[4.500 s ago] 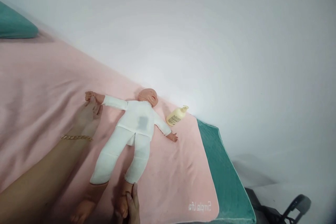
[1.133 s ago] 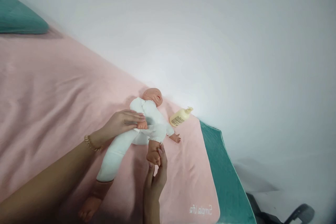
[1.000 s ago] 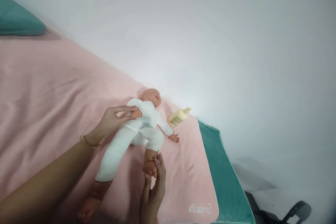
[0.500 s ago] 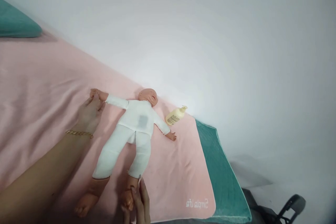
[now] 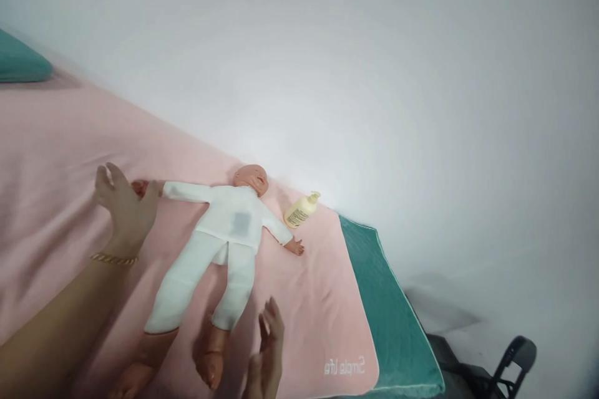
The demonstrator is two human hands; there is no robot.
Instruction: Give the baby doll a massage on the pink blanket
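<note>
So left hand and right hand are gaping wide, doll lying 1-to-7 o'clock at the nearer left's 3.

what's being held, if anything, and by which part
Nothing, it seems: the right hand is open, apart from the doll; the left hand is spread at the doll's hand, any contact unclear.
</note>
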